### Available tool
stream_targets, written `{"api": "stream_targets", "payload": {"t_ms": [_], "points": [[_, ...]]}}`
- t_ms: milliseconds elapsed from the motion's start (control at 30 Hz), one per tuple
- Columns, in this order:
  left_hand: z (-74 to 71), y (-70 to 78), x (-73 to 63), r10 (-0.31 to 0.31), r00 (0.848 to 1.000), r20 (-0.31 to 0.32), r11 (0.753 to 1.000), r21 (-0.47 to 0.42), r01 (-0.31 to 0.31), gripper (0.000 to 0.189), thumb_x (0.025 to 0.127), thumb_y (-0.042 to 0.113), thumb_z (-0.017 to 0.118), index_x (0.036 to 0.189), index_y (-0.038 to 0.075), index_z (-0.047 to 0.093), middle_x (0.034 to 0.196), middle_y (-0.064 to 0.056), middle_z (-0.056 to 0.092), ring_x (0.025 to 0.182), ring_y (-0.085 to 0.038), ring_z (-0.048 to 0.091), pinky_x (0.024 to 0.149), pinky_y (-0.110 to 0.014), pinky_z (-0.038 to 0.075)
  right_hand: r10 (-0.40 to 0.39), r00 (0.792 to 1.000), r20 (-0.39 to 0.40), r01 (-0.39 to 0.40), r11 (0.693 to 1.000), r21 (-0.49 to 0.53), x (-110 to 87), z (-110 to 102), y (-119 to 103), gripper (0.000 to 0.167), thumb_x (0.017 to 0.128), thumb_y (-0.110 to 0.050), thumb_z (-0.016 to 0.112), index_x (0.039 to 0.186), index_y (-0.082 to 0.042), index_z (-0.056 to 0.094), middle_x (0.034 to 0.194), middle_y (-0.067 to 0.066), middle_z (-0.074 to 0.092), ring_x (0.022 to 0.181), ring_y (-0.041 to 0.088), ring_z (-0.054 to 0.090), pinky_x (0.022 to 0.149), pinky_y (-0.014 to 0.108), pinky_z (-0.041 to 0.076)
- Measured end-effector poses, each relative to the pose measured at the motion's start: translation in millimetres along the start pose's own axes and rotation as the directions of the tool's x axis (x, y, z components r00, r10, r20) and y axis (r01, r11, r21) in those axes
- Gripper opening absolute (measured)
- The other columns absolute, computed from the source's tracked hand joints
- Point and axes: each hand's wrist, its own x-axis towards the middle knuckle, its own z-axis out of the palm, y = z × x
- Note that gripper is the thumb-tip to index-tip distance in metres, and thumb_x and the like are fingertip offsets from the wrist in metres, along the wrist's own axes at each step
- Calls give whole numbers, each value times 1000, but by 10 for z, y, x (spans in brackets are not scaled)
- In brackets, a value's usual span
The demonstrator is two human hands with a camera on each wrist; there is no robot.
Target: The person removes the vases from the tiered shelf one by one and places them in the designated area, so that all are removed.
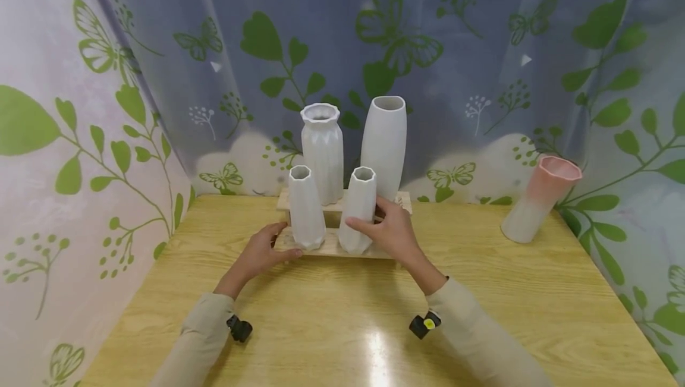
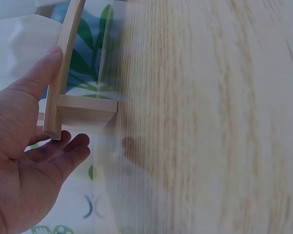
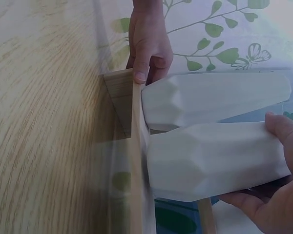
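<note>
Vase, slim, white and faceted (image 1: 360, 211), upright at centre of head frame on the lower tier of a two-tier wooden stand (image 1: 333, 245); right hand (image 1: 393, 230) curled about its right side, thumb across the near face, fingers bent behind, a close hold; left hand (image 1: 264, 249) at the stand's left end, thumb over the lower board, fingers bent beneath, pinching it.

Step in hand, as I judge it: seating or squaring this vase beside its slim twin (image 1: 307, 211), just left of it, the stand braced meanwhile; next move would call for easing the right fingers off evenly, no sideways knock, the left hold kept until the base sits flat.

Upper tier, behind: ruffled-rim vase (image 1: 323, 152) left, tall smooth vase (image 1: 384, 143) right; pink-and-white vase (image 1: 540, 200) leaning in view, right side of frame, on the wood-grain table (image 1: 332, 327), well apart.

Hard to make out: right fingertips, mostly behind the vase; tall vase's foot, masked by hand and front vase; vase at left edge of left wrist view, cut off; whether the held vase's full weight rests on the board, cannot tell.
</note>
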Motion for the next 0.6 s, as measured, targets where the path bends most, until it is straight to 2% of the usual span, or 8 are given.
{"api": "stream_targets", "payload": {"t_ms": [367, 600], "points": [[22, -15, -20, 0, 1000, 9, 1000, -8, 0, 98, 84, 51, 82, 155, -1, 38, 158, -26, 39, 141, -46, 43, 109, -59, 44, -26, 1000, -5, 26, 999, -28, -173, -283, -115, 58, 83, -37, 88, 130, -8, 68, 124, 14, 70, 112, 32, 70, 89, 46, 61], [11, 11, -15, -3, 1000, 9, 1000, -21, 3, 100, 83, 54, 82, 156, 1, 38, 159, -24, 38, 142, -45, 42, 109, -60, 44, -6, 1000, -9, 6, 1000, -28, -241, -462, -95, 61, 84, -37, 87, 133, -7, 65, 126, 15, 69, 114, 34, 69, 89, 48, 60]]}}
